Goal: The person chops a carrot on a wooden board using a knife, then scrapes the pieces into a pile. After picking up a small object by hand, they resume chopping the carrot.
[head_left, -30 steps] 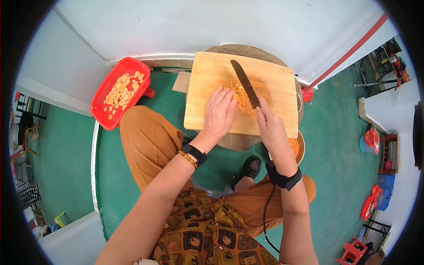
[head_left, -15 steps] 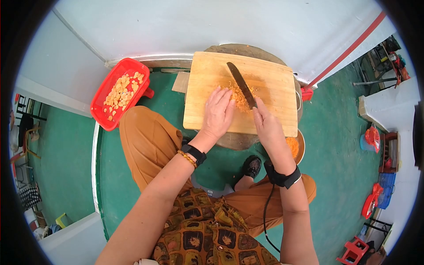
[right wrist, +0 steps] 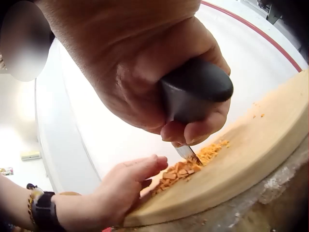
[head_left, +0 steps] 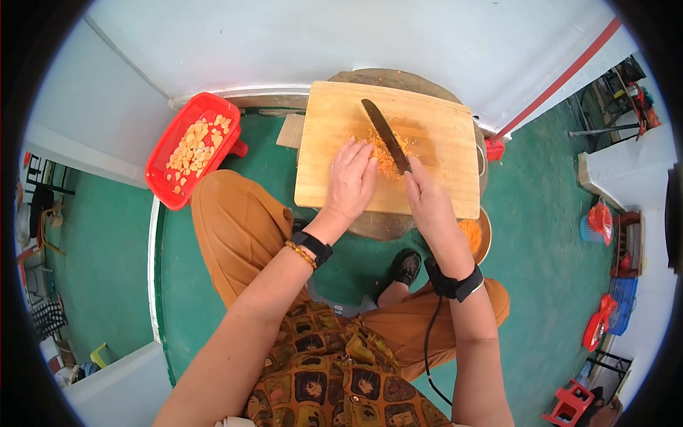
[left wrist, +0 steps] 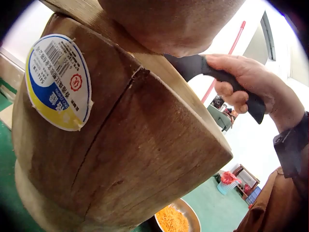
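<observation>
A long dark-bladed knife (head_left: 380, 124) is gripped by its black handle (right wrist: 200, 89) in my right hand (head_left: 432, 199). Its blade slants up and left across the wooden cutting board (head_left: 445, 142), over finely chopped carrot (head_left: 390, 160). On the blade's left, my left hand (head_left: 350, 181) rests with fingers extended at the edge of the heap. Coarser carrot bits (right wrist: 174, 175) lie beside that hand's thumb in the right wrist view. In the left wrist view, the fingers of my right hand (left wrist: 241, 79) curl round the handle.
The board sits on a thick wooden block (left wrist: 111, 130) against a white wall. A red basin (head_left: 158, 174) with carrot slices stands to the left. At lower right of the board is a metal bowl (head_left: 485, 238) of shredded orange food. My knees flank the block.
The knife and right hand have shifted left over the chopped carrot, closer to the left hand. The left hand has stayed almost in place.
</observation>
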### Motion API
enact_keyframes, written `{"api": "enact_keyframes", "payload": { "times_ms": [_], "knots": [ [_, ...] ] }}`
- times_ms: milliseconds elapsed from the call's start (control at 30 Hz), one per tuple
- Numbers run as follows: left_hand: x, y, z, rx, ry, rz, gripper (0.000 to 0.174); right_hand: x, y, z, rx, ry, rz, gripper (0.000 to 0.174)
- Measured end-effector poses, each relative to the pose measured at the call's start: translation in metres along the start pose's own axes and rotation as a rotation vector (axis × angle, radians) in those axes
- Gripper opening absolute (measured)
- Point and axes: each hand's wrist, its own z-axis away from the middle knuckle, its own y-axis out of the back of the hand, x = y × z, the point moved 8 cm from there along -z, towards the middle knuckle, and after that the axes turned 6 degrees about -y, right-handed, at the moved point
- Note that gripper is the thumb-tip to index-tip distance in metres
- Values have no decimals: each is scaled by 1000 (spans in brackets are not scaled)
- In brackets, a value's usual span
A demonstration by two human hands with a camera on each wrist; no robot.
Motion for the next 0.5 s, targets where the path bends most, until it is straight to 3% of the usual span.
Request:
{"api": "enact_keyframes", "payload": {
  "times_ms": [167, 267, 367, 500],
  "knots": [
    [-1, 0, 0, 5, 2, -4, 30, -11, 14, -1, -46, -163, -38, 39],
    [0, 0, 0, 7, 1, 10, 30, 3, 3, -3, 18, -7, 0, 39],
    [2, 2, -1, 2, -12, -8, 30, 0, 5, -2, -38, -94, 13, 39],
    [0, 1, 1, 14, -7, 4, 30, -14, 8, 4, 35, 19, -12, 38]
  ]
}}
